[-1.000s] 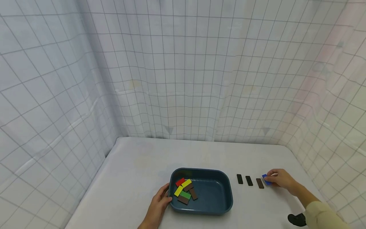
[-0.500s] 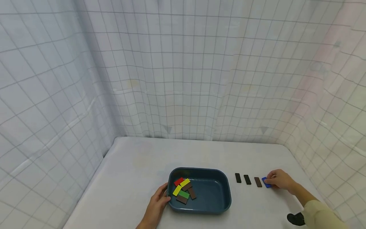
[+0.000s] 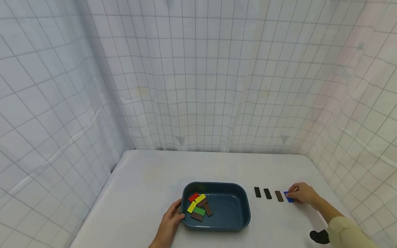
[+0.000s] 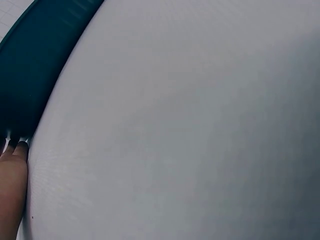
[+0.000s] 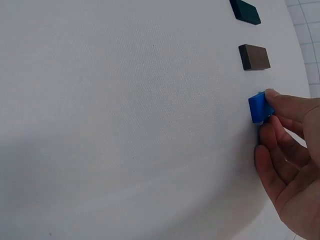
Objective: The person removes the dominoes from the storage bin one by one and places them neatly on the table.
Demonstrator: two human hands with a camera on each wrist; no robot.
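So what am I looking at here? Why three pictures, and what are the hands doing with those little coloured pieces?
There is no machine here: a person works with bare hands and wears three cameras. The wide picture comes from a camera on the head, looking down at a white table. The other two come from cameras on the wrists, each close to its own hand.

On the table stands a dark blue tray holding small flat tiles: red, yellow, green and brown. The left hand rests against the tray's left edge; its wrist view shows only fingertips at the tray's wall.

To the right of the tray lies a row of three dark tiles. At the row's end the right hand has a blue tile in its grip, pinched between thumb and fingers, right at the table.
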